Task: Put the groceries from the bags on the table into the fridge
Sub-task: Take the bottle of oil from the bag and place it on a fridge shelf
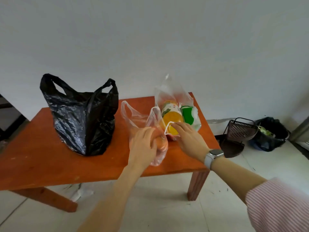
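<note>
A clear plastic bag [133,118] lies open on the orange table [41,164], right of a tall black bag [80,118]. My left hand [143,144] is curled around a round orange-red fruit [163,144] inside the clear bag. Lying on its side in that bag is a juice bottle with an orange cap [172,121] and a white loop handle. My right hand [189,139] rests on the cap end, fingers on the loop. A green packet [188,114] lies beside the bottle. The fridge is out of view.
The table stands against a white wall, its right edge near my right wrist. On the tiled floor to the right stand a dark wire basket [239,131] and a black bin bag [270,133] with green scraps. White scraps lie under the table.
</note>
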### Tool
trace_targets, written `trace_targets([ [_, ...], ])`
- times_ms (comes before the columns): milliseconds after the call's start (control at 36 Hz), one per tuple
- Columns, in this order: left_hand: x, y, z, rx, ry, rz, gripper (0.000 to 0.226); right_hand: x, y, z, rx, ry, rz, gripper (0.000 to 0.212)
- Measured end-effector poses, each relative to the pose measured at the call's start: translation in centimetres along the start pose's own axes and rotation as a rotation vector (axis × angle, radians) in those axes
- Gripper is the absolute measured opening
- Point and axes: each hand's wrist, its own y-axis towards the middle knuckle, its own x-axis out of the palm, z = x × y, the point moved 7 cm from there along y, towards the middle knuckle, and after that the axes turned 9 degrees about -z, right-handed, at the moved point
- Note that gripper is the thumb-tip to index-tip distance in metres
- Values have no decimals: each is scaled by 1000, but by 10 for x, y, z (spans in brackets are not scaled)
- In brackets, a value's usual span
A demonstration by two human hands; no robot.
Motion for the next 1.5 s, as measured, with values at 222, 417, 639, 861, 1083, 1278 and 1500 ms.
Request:
trace_targets([
  [222, -5, 61, -23, 70, -27, 87, 39, 38, 81, 35, -163, -414, -359, 29],
  [417, -11, 130, -15, 200, -164, 61, 40, 3, 114, 68, 146, 196, -299, 38],
  [639, 1, 196, -21, 327, -289, -152, 48, -11, 150, 67, 332, 557, -429, 18],
  [861, 42, 221, -14, 442, -347, -333, 74, -83, 185, 88, 442, 1105, 28, 23],
  [1083, 43, 277, -13, 304, -288, -156, 110, -108, 233, 99, 467, 1253, 119, 17],
  [1278, 84, 319, -28, 164, -230, -199, 89, -72, 242, 131, 508, 1434, 215, 15],
  [1500, 91, 323, -27, 162, -265, -324, 99, -44, 218, 161, 437, 975, 169, 33],
])
